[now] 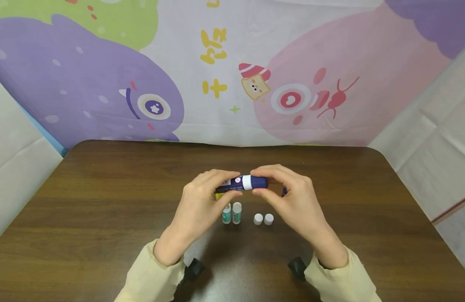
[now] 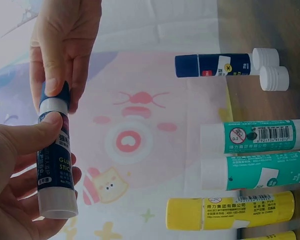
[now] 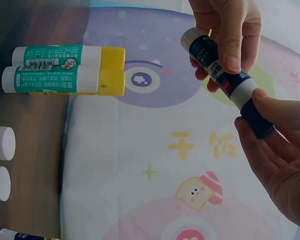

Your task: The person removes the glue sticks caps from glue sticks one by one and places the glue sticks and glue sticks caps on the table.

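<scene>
A glue stick (image 1: 236, 183) with a dark blue label is held up in front of me, lying nearly level in the head view. My left hand (image 1: 196, 201) grips its labelled body between thumb and fingers. Its dark blue cap (image 1: 259, 183) is pinched by my right hand (image 1: 298, 201). Between cap and label a white collar (image 3: 244, 93) shows. In the left wrist view the clear base (image 2: 58, 204) of the stick pokes out below my left fingers.
Two green-labelled glue sticks (image 1: 237, 214) stand on the brown table (image 1: 104, 218), beside two white caps (image 1: 268, 219). Yellow glue sticks (image 2: 230, 214) are behind the green ones. Another blue glue stick (image 2: 212, 65) is near the caps, mostly hidden by my right hand in the head view.
</scene>
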Demonstrator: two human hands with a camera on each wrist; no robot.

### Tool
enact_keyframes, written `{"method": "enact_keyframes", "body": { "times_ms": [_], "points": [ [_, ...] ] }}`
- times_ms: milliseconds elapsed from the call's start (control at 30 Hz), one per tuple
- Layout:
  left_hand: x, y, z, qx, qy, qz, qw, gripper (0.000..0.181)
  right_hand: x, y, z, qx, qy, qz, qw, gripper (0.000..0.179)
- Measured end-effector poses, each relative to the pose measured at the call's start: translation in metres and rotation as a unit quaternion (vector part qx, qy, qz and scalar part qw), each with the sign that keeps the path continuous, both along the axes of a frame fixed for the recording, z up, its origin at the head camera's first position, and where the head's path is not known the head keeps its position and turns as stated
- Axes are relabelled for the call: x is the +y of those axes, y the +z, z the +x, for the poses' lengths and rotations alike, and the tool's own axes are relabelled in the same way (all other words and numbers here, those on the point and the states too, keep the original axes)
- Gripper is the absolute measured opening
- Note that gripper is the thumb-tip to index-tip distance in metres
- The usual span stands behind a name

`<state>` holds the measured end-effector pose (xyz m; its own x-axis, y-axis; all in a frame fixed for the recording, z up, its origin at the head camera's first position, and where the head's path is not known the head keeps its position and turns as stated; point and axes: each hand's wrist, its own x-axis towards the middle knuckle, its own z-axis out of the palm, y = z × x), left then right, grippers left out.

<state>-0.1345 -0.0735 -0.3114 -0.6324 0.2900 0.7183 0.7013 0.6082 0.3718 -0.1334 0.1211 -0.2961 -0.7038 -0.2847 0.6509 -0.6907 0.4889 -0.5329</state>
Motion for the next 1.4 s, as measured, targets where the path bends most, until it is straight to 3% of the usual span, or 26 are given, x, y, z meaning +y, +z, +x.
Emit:
{"method": "enact_keyframes", "body": {
  "times_ms": [200, 533, 733, 967, 1167, 1400],
  "points": [
    [-0.002, 0.001, -0.001, -0.016, 0.005, 0.015, 0.9997, 0.033, 0.001, 0.002, -0.001, 0.010, -0.002, -0.008, 0.9999, 0.033],
    [-0.003, -0.001, 0.000, -0.042, -0.003, 0.040, 0.9983, 0.035, 0.005, 0.002, -0.002, -0.012, -0.020, 0.001, 0.9997, 0.031],
    [-0.010, -0.006, 0.001, -0.073, 0.015, 0.037, 0.9966, 0.039, 0.011, -0.004, -0.002, -0.032, -0.040, 0.035, 0.9981, 0.032],
    [-0.022, -0.012, 0.000, -0.091, 0.017, 0.041, 0.9949, 0.029, 0.025, -0.010, -0.002, -0.084, -0.062, 0.083, 0.9911, 0.034],
    [-0.026, -0.014, 0.000, -0.133, 0.036, -0.025, 0.9902, 0.027, 0.034, -0.018, -0.004, -0.136, -0.048, 0.164, 0.9758, 0.027],
    [-0.027, -0.017, 0.001, -0.193, 0.061, -0.089, 0.9752, 0.021, 0.037, -0.027, -0.007, -0.197, -0.021, 0.293, 0.9353, 0.021]
  ]
}}
